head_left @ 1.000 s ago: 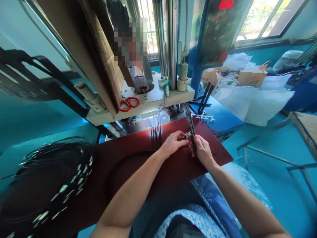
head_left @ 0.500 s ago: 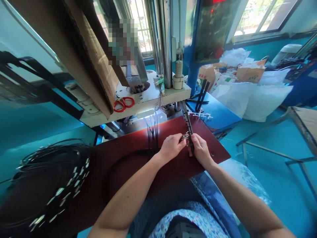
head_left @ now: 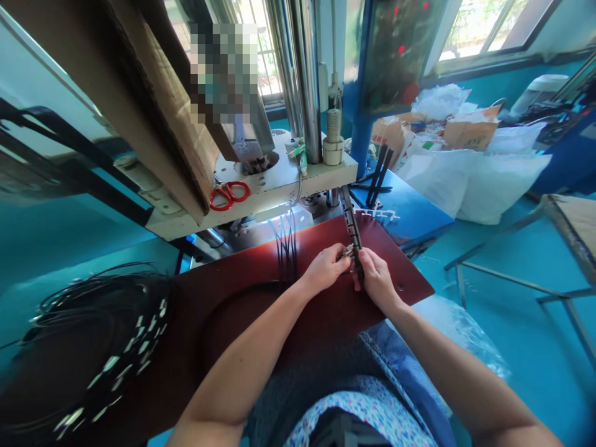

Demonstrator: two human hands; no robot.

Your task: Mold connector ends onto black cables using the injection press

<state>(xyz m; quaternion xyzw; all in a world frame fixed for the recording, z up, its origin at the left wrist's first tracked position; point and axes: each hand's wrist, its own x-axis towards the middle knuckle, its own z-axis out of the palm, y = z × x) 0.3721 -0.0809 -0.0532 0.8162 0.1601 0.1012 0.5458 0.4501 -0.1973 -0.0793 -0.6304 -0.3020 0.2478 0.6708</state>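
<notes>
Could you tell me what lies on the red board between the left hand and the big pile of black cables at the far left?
Head view: bare red board, apart from a bundle of black wires just beside the left hand; then the pile of black cables.

One pair of red-handled scissors (head_left: pixel 229 194) lies on the machine's pale platform (head_left: pixel 279 186); one black slotted strip (head_left: pixel 352 233) and two hands rest on the dark red worktop (head_left: pixel 242 273).

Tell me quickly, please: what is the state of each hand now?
Left hand: closed, pinching a small metal piece against the black strip.
Right hand: closed around the near end of the black strip.
</notes>
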